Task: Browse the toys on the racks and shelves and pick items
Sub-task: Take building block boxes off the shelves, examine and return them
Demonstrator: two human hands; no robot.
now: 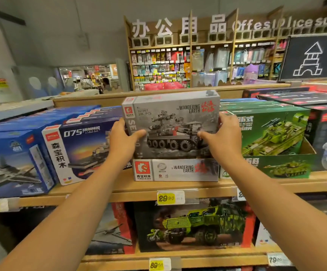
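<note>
Left hand (123, 137) and right hand (222, 135) clamp ends of grey tank box (170, 124), thumbs across front, just above white box (176, 170). Risk: loose grip, box slides off.

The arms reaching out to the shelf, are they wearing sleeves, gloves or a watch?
No. Both arms are bare as far as the picture shows, with no sleeves. The left hand and right hand have no gloves, and no watch or bracelet shows.

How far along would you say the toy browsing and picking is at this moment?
Done: the person has reached the building-block shelf. In hand: the left hand and right hand grip the grey Wandering Earth box above another Wandering Earth box. Left: taking it away; neighbouring green tank boxes sit untouched.
</note>
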